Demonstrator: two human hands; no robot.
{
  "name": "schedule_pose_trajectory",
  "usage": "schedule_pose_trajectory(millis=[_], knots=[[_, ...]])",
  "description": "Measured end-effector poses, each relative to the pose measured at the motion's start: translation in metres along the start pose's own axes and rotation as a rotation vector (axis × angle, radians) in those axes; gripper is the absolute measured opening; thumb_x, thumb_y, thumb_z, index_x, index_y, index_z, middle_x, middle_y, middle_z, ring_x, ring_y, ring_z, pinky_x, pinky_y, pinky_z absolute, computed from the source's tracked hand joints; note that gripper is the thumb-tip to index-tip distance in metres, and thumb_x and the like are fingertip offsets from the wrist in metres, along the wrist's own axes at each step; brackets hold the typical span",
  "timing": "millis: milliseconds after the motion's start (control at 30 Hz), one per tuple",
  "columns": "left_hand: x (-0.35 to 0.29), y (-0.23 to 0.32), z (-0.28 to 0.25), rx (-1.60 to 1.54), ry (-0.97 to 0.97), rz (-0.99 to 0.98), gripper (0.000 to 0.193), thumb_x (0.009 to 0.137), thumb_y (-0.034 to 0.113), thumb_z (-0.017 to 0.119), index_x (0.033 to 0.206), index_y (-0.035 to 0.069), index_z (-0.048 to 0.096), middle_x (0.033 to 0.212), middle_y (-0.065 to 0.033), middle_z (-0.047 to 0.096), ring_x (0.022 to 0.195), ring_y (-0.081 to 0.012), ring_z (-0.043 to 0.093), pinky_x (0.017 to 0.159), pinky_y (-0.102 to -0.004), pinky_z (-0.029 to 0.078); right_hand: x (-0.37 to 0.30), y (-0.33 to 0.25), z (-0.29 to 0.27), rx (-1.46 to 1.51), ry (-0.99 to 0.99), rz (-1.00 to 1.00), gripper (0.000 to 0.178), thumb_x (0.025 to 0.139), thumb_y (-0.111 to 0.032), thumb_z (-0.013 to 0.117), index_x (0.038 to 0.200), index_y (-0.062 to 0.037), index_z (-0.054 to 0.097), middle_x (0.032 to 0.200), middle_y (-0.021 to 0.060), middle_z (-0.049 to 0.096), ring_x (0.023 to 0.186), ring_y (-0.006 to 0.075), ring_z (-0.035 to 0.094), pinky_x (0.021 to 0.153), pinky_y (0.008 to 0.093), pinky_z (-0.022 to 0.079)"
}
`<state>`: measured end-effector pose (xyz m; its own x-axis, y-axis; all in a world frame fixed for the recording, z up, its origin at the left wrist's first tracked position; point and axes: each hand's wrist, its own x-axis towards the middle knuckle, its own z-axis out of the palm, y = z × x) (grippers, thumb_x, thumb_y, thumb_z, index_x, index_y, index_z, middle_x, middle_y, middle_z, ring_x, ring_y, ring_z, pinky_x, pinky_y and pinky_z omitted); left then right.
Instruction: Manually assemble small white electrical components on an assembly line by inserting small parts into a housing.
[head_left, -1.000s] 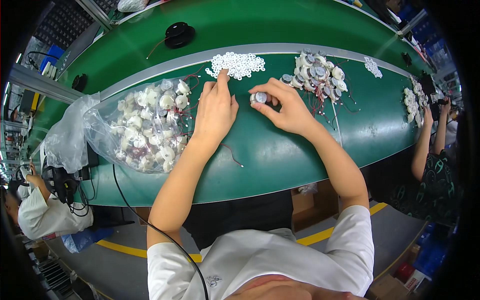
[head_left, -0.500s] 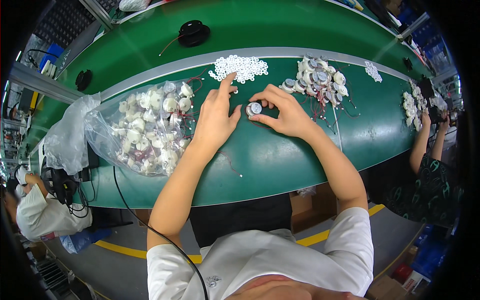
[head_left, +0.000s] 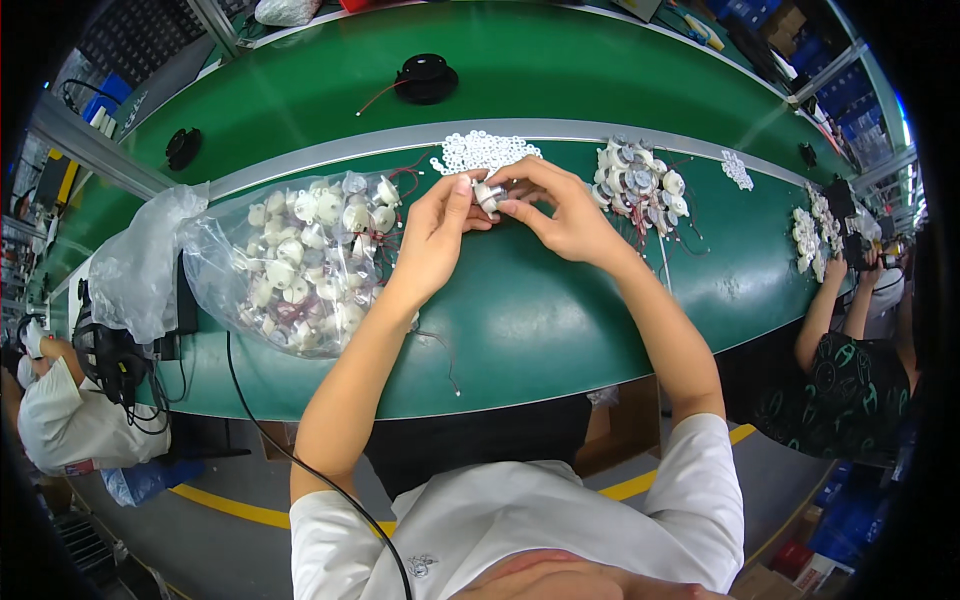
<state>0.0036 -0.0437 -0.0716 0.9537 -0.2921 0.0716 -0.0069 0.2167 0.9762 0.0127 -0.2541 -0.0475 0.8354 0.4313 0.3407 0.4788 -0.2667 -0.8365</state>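
A small silver-and-white motor [head_left: 489, 195] is held between the thumb and fingers of my right hand [head_left: 565, 215], above the green table. My left hand [head_left: 432, 232] is pinched closed at the motor's left end. At its thumb tip a bit of white shows that looks like a small ring, mostly covered by the fingers. Just beyond my hands lies a spread of small white rings [head_left: 490, 150]. To the right is a heap of white-and-silver motors [head_left: 640, 180] with thin red and dark wires. A clear plastic bag [head_left: 215, 255] full of similar motors lies left of my left forearm.
Past a metal rail [head_left: 350, 148] runs a green belt [head_left: 560, 70] carrying a black round part [head_left: 425, 80] with a red wire. A black cable [head_left: 262, 425] crosses beside my left arm. Co-workers sit at both sides; more motors [head_left: 808, 235] lie near the right one.
My left hand has drawn back from the white rings and closed at the motor. My right hand has raised and tilted the motor. The black part on the belt appears farther right.
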Motion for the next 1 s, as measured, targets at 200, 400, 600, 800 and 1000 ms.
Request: schedule_pose_trajectory(millis=[200, 400, 600, 800, 1000], knots=[[-0.007, 0.008, 0.007, 0.049, 0.051, 0.040, 0.043, 0.100, 0.006, 0.071, 0.140, -0.006, 0.058, 0.112, -0.0131, 0.071, 0.096, -0.0151, 0.071, 0.088, -0.0286, 0.058, -0.022, 0.024, 0.026, 0.612, 0.117, 0.204, 0.034, 0.103, -0.006, 0.068, 0.133, -0.0003, 0.053, 0.120, 0.0105, 0.063, 0.104, 0.0174, 0.068, 0.089, 0.0335, 0.057], [-0.012, 0.003, 0.012, 0.426, 0.104, 0.294, 0.044, 0.086, -0.001, 0.079, 0.128, -0.004, 0.068, 0.109, -0.0148, 0.068, 0.088, -0.0174, 0.073, 0.079, -0.0283, 0.060, -0.029, 0.029, 0.035, 0.962, 0.119, 0.290, 0.029, 0.109, -0.018, 0.060, 0.134, -0.0040, 0.054, 0.109, 0.0071, 0.066, 0.088, 0.0106, 0.062, 0.076, 0.0260, 0.050], [-0.020, 0.001, 0.016, 0.881, 0.051, 0.321, 0.072, 0.085, 0.002, 0.080, 0.149, -0.003, 0.048, 0.126, -0.0244, 0.062, 0.108, -0.0350, 0.066, 0.095, -0.0395, 0.055, -0.028, 0.032, 0.029, 0.745, 0.178, 0.335, 0.033, 0.109, -0.023, 0.063, 0.134, -0.0014, 0.060, 0.101, 0.0019, 0.064, 0.078, 0.0059, 0.049, 0.068, 0.0232, 0.042], [-0.028, -0.010, 0.028, 1.079, 0.082, 0.340, 0.096, 0.088, 0.003, 0.075, 0.163, -0.008, 0.016, 0.142, -0.0297, 0.054, 0.131, -0.0460, 0.050, 0.112, -0.0509, 0.042, -0.026, 0.035, 0.009, 0.551, 0.249, 0.346, 0.037, 0.110, -0.031, 0.061, 0.130, -0.0001, 0.065, 0.106, 0.0009, 0.065, 0.084, 0.0072, 0.050, 0.079, 0.0239, 0.043], [-0.030, -0.014, 0.026, 1.230, 0.025, 0.292, 0.091, 0.089, 0.005, 0.073, 0.162, -0.008, 0.020, 0.134, -0.0282, 0.060, 0.130, -0.0448, 0.051, 0.109, -0.0507, 0.043, -0.024, 0.013, 0.009, 0.575, 0.246, 0.216, 0.038, 0.110, -0.031, 0.059, 0.131, 0.0003, 0.063, 0.105, 0.0027, 0.067, 0.086, 0.0100, 0.059, 0.088, 0.0294, 0.050]])
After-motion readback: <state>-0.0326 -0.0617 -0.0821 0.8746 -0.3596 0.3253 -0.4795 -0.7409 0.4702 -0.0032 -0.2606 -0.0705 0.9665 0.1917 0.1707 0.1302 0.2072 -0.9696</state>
